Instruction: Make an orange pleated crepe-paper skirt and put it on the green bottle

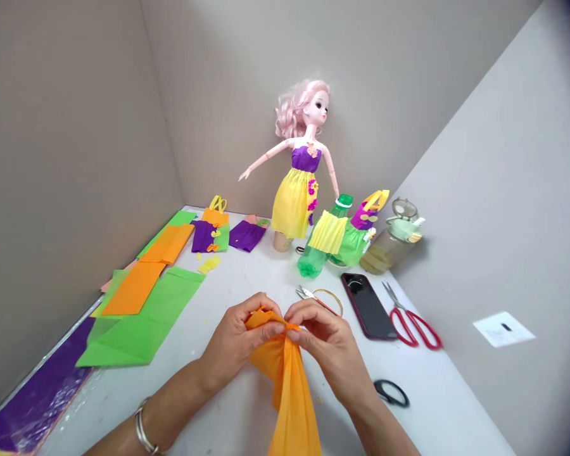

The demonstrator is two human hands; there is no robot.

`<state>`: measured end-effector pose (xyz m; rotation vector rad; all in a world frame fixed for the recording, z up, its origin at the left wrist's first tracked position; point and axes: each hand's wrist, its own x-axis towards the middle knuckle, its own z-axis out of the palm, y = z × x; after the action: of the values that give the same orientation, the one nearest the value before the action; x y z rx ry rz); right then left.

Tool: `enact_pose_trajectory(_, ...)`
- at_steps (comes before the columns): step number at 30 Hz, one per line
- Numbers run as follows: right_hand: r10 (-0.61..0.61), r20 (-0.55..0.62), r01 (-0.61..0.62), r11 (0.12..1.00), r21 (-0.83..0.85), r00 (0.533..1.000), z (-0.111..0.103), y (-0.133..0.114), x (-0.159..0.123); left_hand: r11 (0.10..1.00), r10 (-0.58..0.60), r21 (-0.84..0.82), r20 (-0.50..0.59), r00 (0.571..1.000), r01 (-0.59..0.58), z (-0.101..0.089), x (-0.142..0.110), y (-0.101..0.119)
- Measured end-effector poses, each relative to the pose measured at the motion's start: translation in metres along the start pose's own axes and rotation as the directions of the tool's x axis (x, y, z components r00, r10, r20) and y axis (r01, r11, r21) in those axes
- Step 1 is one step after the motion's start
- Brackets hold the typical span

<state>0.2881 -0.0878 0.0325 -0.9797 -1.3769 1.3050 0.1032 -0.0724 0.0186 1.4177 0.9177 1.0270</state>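
Note:
Both of my hands pinch the gathered upper edge of a piece of orange fabric [294, 405], which hangs in folds toward the table's front. My left hand [240, 335] is closed on the bunched left part, thumb pressed on top. Close beside it, my right hand [330, 348] grips the pleats between thumb and fingers. Just beyond my fingers lie small red-handled snips [313, 296] and a thin yellow ring [335, 297]. A doll [308, 158] with pink hair stands at the back in a purple and yellow dress.
Green sheets [166, 310] and orange sheets [137, 285] lie at left. A green bottle [308, 259] leans near a jar [382, 250] at back right. A phone [368, 307], red-handled scissors [411, 323] and a black handle loop [392, 392] are at right. Small fabric pieces [247, 235] lie at back.

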Motion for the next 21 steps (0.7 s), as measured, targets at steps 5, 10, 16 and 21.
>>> enact_pose_trajectory(5,0.056,-0.034,-0.054,0.998,0.040,0.998,-0.001,-0.001,0.000,0.999,0.030,0.029,0.005,1.000,-0.030,-0.004,-0.001,0.005)
enact_pose_trajectory(10,0.075,-0.022,-0.075,0.997,0.021,0.997,-0.001,0.000,-0.001,1.000,-0.002,0.020,0.062,0.998,0.001,-0.007,-0.001,0.007)
enact_pose_trajectory(16,-0.031,-0.019,0.031,0.999,-0.011,0.999,-0.002,-0.001,0.001,0.999,-0.030,-0.025,0.144,0.989,0.034,-0.004,-0.002,0.013)
enact_pose_trajectory(21,0.012,0.010,-0.013,0.993,0.117,1.000,-0.002,0.000,0.002,0.999,-0.044,0.012,0.064,0.997,0.044,-0.003,-0.001,0.010)
